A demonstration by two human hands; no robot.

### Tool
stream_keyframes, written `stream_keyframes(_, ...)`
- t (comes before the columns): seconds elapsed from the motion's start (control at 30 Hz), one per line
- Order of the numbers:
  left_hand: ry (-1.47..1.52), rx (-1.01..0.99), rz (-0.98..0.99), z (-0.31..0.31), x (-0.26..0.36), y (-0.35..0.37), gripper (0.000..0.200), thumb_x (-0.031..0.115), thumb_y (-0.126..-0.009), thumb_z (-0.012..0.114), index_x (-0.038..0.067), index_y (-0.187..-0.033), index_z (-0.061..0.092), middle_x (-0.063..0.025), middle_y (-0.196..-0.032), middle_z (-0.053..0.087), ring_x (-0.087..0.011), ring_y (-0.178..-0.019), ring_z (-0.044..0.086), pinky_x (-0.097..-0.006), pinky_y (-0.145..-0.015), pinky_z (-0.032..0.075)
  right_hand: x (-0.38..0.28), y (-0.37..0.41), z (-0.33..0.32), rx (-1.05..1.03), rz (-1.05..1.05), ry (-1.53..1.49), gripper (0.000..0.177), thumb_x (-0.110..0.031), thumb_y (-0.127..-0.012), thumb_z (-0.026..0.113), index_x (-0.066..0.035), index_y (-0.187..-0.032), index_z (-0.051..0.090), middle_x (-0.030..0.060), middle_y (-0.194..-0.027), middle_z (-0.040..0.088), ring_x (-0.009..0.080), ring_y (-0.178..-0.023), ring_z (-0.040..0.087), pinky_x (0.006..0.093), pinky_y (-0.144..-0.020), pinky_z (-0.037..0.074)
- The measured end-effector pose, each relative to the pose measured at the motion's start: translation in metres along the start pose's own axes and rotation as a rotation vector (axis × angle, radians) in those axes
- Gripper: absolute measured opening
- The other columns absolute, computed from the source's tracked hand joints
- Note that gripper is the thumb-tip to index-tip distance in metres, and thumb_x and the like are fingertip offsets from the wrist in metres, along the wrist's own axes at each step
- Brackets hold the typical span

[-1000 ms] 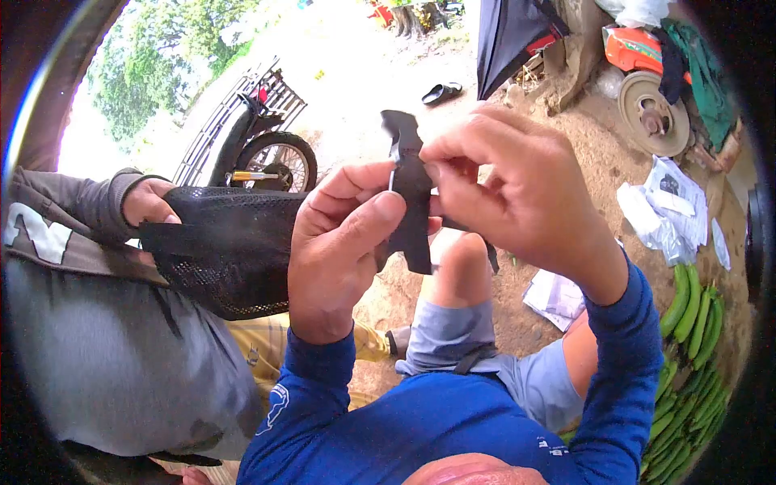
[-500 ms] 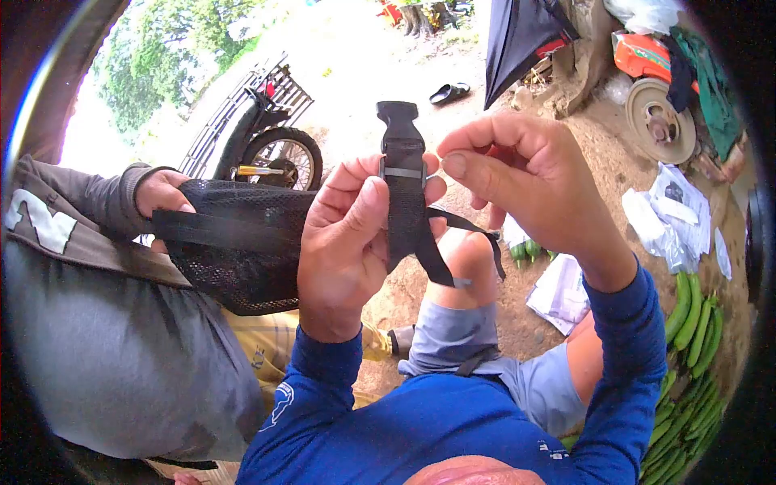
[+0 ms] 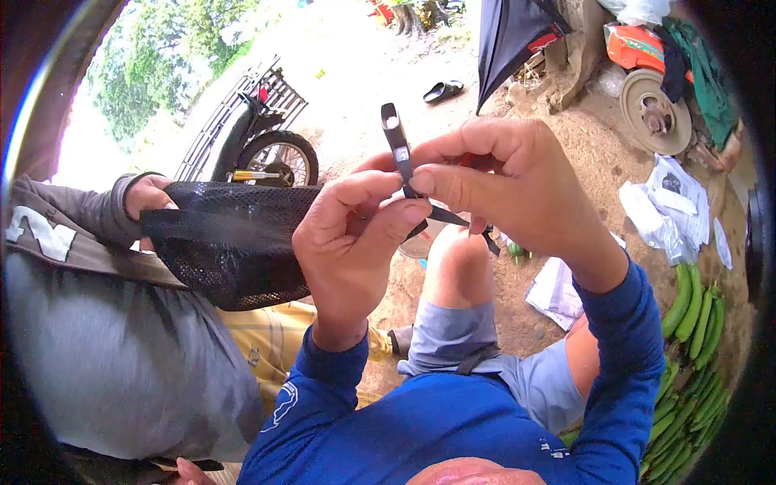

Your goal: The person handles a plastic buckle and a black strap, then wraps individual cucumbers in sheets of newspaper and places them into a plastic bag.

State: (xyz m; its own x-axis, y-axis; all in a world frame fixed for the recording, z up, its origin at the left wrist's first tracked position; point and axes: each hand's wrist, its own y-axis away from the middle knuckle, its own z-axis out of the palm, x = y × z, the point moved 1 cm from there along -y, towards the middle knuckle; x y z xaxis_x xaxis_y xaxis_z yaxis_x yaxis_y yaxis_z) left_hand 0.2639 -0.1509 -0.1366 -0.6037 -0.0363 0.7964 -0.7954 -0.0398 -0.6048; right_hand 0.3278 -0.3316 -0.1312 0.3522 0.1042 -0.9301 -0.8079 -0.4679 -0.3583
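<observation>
A black plastic buckle (image 3: 395, 136) on a webbing strap (image 3: 446, 215) stands upright between my hands, turned edge-on. My left hand (image 3: 353, 242) pinches the buckle's lower part between thumb and fingers. From the right, my right hand (image 3: 509, 178) grips it too, with the thumb against its side. The strap's loose end hangs below the fingers, partly hidden. Behind my left hand, a black mesh bag (image 3: 234, 242) stretches to the left; a co-worker's hand (image 3: 149, 202) holds its far end.
The co-worker in a grey garment (image 3: 121, 347) is close at my left. A motorcycle (image 3: 275, 158) stands beyond. On the ground at right lie green bananas (image 3: 695, 315), plastic bags and papers (image 3: 667, 206), near a pale wheel (image 3: 653, 111). A black sandal (image 3: 443, 90) lies ahead.
The buckle has turned from flat-facing to edge-on. My right hand has moved left and now grips it; before, it was just apart from it.
</observation>
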Motion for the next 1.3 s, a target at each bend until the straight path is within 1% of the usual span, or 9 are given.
stream_keyframes(0.13, -0.162, 0.014, 0.081, 0.004, 0.000, -0.001, 0.027, -0.010, -0.083, 0.074, -0.007, -0.108, 0.065, -0.0210, -0.121, 0.066, -0.0189, -0.100, 0.068, -0.0286, -0.082, 0.058, 0.001, 0.002, 0.002, 0.015, -0.081, -0.022, 0.030, -0.023, -0.086, 0.070, 0.000, -0.104, 0.074, 0.0116, -0.082, 0.074, 0.0117, -0.073, 0.068, 0.0279, -0.065, 0.053)
stream_keyframes(0.23, -0.556, -0.020, 0.294, -0.003, -0.002, -0.002, 0.030, -0.009, -0.080, 0.077, -0.006, -0.108, 0.065, -0.0219, -0.117, 0.068, -0.0211, -0.102, 0.068, -0.0315, -0.087, 0.057, 0.004, 0.003, 0.005, 0.065, -0.186, 0.053, 0.029, -0.020, -0.086, 0.068, 0.001, -0.104, 0.073, 0.0130, -0.084, 0.073, 0.0134, -0.074, 0.069, 0.0284, -0.065, 0.053)
stream_keyframes(0.33, -0.537, 0.122, 0.393, 0.003, -0.009, 0.001, 0.040, -0.007, -0.077, 0.080, -0.007, -0.113, 0.063, -0.0216, -0.114, 0.069, -0.0230, -0.103, 0.069, -0.0336, -0.088, 0.056, 0.006, 0.004, 0.012, 0.133, -0.316, 0.120, 0.019, -0.007, -0.089, 0.065, 0.004, -0.103, 0.071, 0.0045, -0.078, 0.068, 0.0050, -0.064, 0.061, 0.0224, -0.054, 0.050)
stream_keyframes(0.43, -0.435, 0.186, 0.465, 0.010, -0.012, 0.000, 0.050, -0.007, -0.074, 0.082, -0.006, -0.120, 0.060, -0.0208, -0.114, 0.069, -0.0239, -0.103, 0.069, -0.0344, -0.086, 0.057, 0.003, 0.004, 0.011, 0.154, -0.326, 0.167, 0.016, -0.007, -0.088, 0.064, 0.004, -0.099, 0.067, 0.0052, -0.077, 0.068, 0.0062, -0.066, 0.063, 0.0237, -0.054, 0.051)
stream_keyframes(0.53, -0.589, 0.161, 0.536, 0.013, -0.013, -0.005, 0.057, -0.005, -0.074, 0.082, -0.007, -0.125, 0.056, -0.0195, -0.115, 0.069, -0.0235, -0.102, 0.070, -0.0345, -0.087, 0.056, 0.001, 0.004, 0.010, 0.147, -0.304, 0.194, 0.016, -0.008, -0.087, 0.062, 0.003, -0.098, 0.064, 0.0060, -0.079, 0.068, 0.0076, -0.069, 0.064, 0.0243, -0.055, 0.051)
stream_keyframes(0.8, -0.852, 0.226, 0.632, 0.017, -0.018, -0.012, 0.044, 0.002, -0.068, 0.084, -0.002, -0.108, 0.066, -0.0185, -0.099, 0.072, -0.0271, -0.088, 0.073, -0.0343, -0.078, 0.058, -0.001, 0.004, 0.006, 0.233, -0.479, 0.382, 0.014, -0.006, -0.083, 0.063, 0.000, -0.095, 0.062, 0.0073, -0.083, 0.062, 0.0122, -0.071, 0.063, 0.0287, -0.054, 0.052)
stream_keyframes(1.0, -0.989, 0.123, 0.524, 0.019, -0.005, -0.011, 0.043, 0.003, -0.067, 0.086, -0.003, -0.104, 0.066, -0.0171, -0.099, 0.071, -0.0327, -0.092, 0.071, -0.0408, -0.086, 0.056, -0.009, 0.004, 0.002, 0.340, -0.699, 0.814, 0.014, -0.002, -0.082, 0.063, -0.001, -0.096, 0.063, 0.0067, -0.082, 0.059, 0.0157, -0.072, 0.063, 0.0291, -0.056, 0.053)
stream_keyframes(1.17, -0.958, 0.100, 0.486, 0.011, 0.002, -0.009, 0.042, 0.002, -0.072, 0.086, -0.005, -0.109, 0.068, -0.0190, -0.099, 0.072, -0.0329, -0.092, 0.071, -0.0410, -0.086, 0.057, -0.007, 0.002, 0.001, 0.237, -0.583, 0.416, 0.016, -0.002, -0.082, 0.065, -0.002, -0.098, 0.064, 0.0071, -0.084, 0.059, 0.0153, -0.073, 0.064, 0.0287, -0.058, 0.054)
stream_keyframes(1.3, -0.968, 0.118, 0.517, 0.014, 0.007, -0.012, 0.043, 0.003, -0.068, 0.084, -0.004, -0.108, 0.069, -0.0191, -0.098, 0.072, -0.0335, -0.090, 0.072, -0.0417, -0.086, 0.057, -0.004, 0.003, 0.006, 0.253, -0.516, 0.403, 0.016, -0.003, -0.083, 0.066, -0.002, -0.098, 0.064, 0.0071, -0.085, 0.060, 0.0150, -0.074, 0.064, 0.0292, -0.058, 0.054)
